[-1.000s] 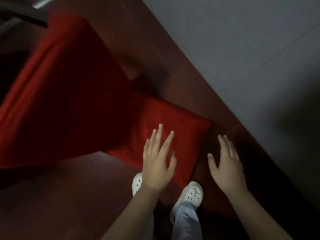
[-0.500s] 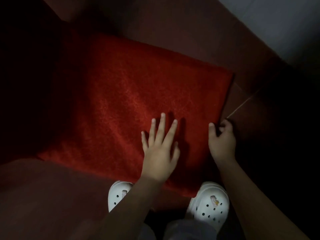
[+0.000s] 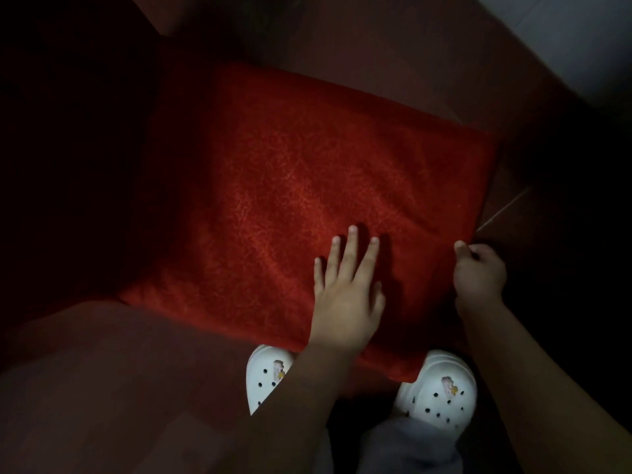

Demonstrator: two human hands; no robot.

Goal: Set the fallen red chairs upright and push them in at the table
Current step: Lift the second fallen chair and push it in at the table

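A red fabric-covered chair (image 3: 307,172) lies fallen on the dark reddish floor, its broad padded back filling the middle of the view. My left hand (image 3: 345,289) lies flat on the red fabric near its lower edge, fingers straight and spread. My right hand (image 3: 478,271) grips the chair's right edge, thumb on top and fingers curled round the side. The chair's seat and legs are lost in the dark at the left.
My two feet in white clogs (image 3: 437,388) stand just under the chair's near edge. A pale grey wall (image 3: 581,32) runs across the top right corner. The left side is in deep shadow.
The view has dropped closer to the chair. My left hand came down flat on the fabric, and my right hand went from open above the floor to gripping the chair's right edge.
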